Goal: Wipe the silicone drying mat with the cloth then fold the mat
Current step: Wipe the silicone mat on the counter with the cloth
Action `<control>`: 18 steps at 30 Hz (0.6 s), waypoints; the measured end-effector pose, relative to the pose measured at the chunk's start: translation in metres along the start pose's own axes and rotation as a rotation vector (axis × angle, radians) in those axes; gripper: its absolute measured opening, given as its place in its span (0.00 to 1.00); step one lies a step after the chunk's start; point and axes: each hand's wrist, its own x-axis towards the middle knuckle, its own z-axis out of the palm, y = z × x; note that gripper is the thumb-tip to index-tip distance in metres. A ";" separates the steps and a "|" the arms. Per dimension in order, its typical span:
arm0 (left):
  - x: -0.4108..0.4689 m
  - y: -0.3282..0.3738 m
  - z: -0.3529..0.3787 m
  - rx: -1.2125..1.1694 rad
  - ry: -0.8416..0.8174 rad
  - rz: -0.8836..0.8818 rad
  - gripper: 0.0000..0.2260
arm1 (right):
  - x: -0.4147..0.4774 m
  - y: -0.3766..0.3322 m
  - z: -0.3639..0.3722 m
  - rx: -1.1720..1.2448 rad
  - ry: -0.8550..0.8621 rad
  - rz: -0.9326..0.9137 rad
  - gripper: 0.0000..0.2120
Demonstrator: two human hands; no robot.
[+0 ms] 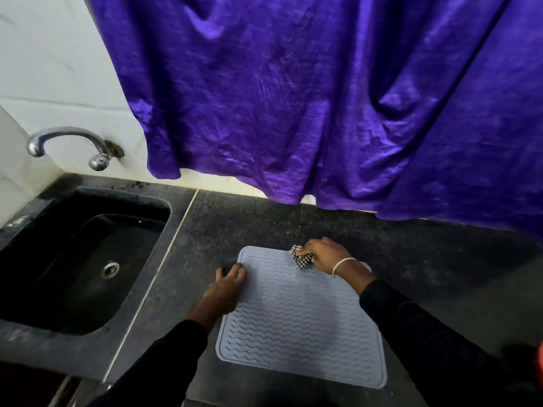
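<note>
The right hand point(323, 255) is closed around a bunched black-and-white checked cloth point(302, 257), pressing it onto the mat point(299, 318) near the mat's far right corner. A silver bracelet point(342, 264) circles that wrist, and a black sleeve point(426, 342) covers the forearm, which crosses the mat's right edge. The left hand point(226, 289) lies flat with fingers spread and slightly bent, holding nothing; its fingertips rest on the mat's far left edge while the palm sits on the counter point(235, 218) just left of the mat. The left arm also wears a black sleeve.

The mat is pale grey-blue, roughly square with rounded corners and wavy ridges, and it lies flat and unfolded on the dark speckled counter. Left of the mat, past a pale seam in the counter, is a black sink point(73, 259) with a metal drain point(110, 268). A chrome tap point(70, 143) juts from the white wall beyond the sink. Beyond the mat, a crinkled purple sheet point(323, 98) hangs down to the counter's back edge.
</note>
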 end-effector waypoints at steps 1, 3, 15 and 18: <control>0.000 0.000 0.000 -0.004 -0.003 -0.002 0.31 | 0.000 -0.003 0.004 0.009 0.001 -0.005 0.25; 0.000 0.000 -0.001 -0.007 -0.003 -0.007 0.31 | -0.004 -0.005 0.014 0.007 -0.011 -0.009 0.26; 0.001 0.002 0.000 0.037 0.005 -0.024 0.33 | -0.029 0.037 0.007 -0.067 -0.001 0.023 0.25; 0.001 0.003 -0.001 0.046 -0.006 -0.024 0.33 | -0.023 0.027 0.008 -0.051 -0.004 -0.014 0.28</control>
